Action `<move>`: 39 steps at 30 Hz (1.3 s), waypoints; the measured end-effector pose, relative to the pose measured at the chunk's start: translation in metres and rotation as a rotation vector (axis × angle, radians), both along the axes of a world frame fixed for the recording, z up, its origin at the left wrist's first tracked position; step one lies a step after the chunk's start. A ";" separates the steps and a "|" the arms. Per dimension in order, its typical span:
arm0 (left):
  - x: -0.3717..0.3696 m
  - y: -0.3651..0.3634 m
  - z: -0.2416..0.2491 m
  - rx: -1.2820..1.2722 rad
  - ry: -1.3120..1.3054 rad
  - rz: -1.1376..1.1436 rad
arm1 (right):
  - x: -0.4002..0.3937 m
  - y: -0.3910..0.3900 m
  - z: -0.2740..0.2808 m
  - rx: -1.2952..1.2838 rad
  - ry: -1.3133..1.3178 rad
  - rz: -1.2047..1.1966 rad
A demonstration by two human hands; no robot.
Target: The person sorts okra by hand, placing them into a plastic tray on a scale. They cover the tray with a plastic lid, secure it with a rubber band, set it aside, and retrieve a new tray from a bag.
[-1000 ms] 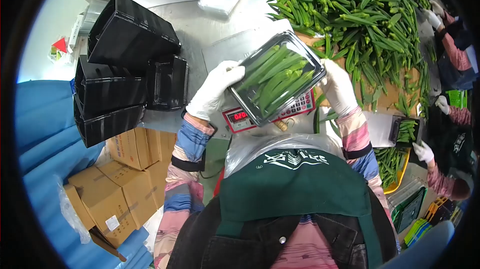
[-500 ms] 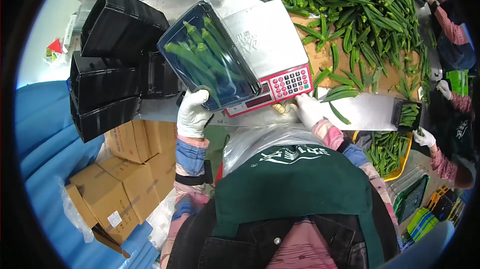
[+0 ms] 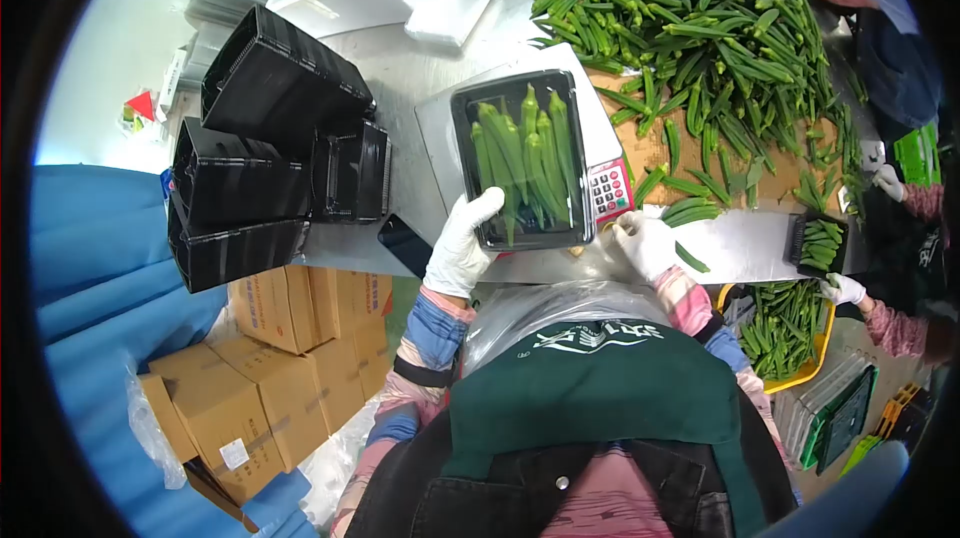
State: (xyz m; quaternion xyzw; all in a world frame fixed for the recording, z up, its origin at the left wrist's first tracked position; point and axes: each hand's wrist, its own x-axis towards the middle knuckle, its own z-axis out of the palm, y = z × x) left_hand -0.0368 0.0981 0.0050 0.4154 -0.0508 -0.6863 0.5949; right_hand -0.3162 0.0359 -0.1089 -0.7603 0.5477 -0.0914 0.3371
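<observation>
A black tray of okra (image 3: 527, 153) under clear wrap is in my left hand (image 3: 465, 238), gripped by its lower left corner with the thumb over the top. The tray overlaps the white scale (image 3: 592, 98) and hides part of its red keypad panel (image 3: 610, 190). My right hand (image 3: 645, 243), also in a white glove, has its fingers curled together by the panel's lower right corner. I cannot tell whether anything is between those fingers. A small beige object (image 3: 577, 251) shows beside them at the table's edge.
Black trays (image 3: 280, 73) stand stacked on the left, with a phone (image 3: 405, 245) nearby. A big okra heap (image 3: 690, 18) covers the cardboard at back right. A white bin (image 3: 345, 3) holds more okra. On the right, a co-worker's gloved hand (image 3: 843, 290) is by a small tray (image 3: 822, 244).
The okra tray has turned from tilted to nearly upright in view and moved right, over the scale, with my left hand on it. My right hand stays by the keypad corner. The view has shifted slightly.
</observation>
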 end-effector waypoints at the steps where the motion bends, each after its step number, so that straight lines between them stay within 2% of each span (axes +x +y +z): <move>1: 0.002 0.000 -0.008 -0.003 -0.002 -0.043 | 0.000 -0.004 0.010 -0.017 -0.037 -0.049; 2: 0.002 -0.001 -0.011 -0.006 -0.004 -0.089 | 0.004 -0.006 0.018 -0.058 -0.149 -0.119; 5: -0.012 -0.006 -0.004 -0.014 0.007 -0.172 | 0.022 -0.017 0.058 0.033 -0.323 -0.160; 6: -0.021 -0.009 0.009 -0.018 0.030 -0.191 | 0.026 -0.018 0.058 0.061 -0.387 -0.179; 7: -0.024 -0.010 0.009 -0.040 0.076 -0.205 | 0.025 -0.022 0.064 -0.028 -0.372 -0.054; 10: -0.030 -0.014 0.004 -0.101 0.165 -0.251 | 0.017 -0.028 0.050 0.140 -0.551 -0.084; 15: -0.034 -0.013 0.007 -0.040 0.253 -0.233 | 0.013 -0.032 0.044 -0.024 -0.565 -0.013; 17: -0.035 -0.012 0.007 0.033 0.376 -0.259 | 0.015 -0.031 0.071 0.118 -0.601 -0.090; 18: -0.034 -0.008 0.008 0.020 0.373 -0.244 | 0.011 -0.033 0.065 0.018 -0.449 -0.019; 19: -0.033 -0.005 0.010 0.009 0.374 -0.236 | 0.014 -0.029 0.086 0.079 -0.588 -0.010; 21: -0.032 -0.003 0.010 0.001 0.183 -0.132 | 0.018 -0.025 0.073 0.220 -0.753 -0.101; 22: -0.036 -0.007 0.018 -0.015 0.184 -0.130 | 0.022 -0.024 0.080 0.286 -0.835 -0.151; 23: -0.038 -0.012 0.025 -0.032 0.181 -0.121 | 0.016 -0.023 0.092 0.267 -0.710 -0.144; 25: -0.030 -0.014 0.014 0.001 0.164 -0.149 | 0.025 -0.020 0.077 0.137 -0.718 -0.149; 26: -0.038 -0.012 0.026 -0.028 0.154 -0.209 | 0.038 -0.018 0.044 0.222 -0.933 -0.173; 27: -0.046 -0.013 0.038 -0.070 0.144 -0.271 | 0.032 -0.021 0.047 0.201 -0.895 -0.166; 29: -0.031 -0.007 0.003 -0.076 -0.063 -0.298 | 0.025 -0.019 0.066 0.144 -0.774 -0.158; 30: -0.038 -0.007 0.005 -0.043 -0.017 -0.243 | 0.022 -0.018 0.072 0.126 -0.749 -0.160; 31: -0.055 -0.011 0.031 -0.056 0.083 -0.256 | 0.021 -0.017 0.077 0.117 -0.727 -0.164; 36: -0.052 -0.016 0.023 -0.197 0.243 -0.276 | 0.005 -0.018 0.095 0.135 -0.625 -0.112; 39: -0.043 -0.016 0.014 -0.259 0.198 -0.344 | 0.005 -0.016 0.080 0.255 -0.908 -0.175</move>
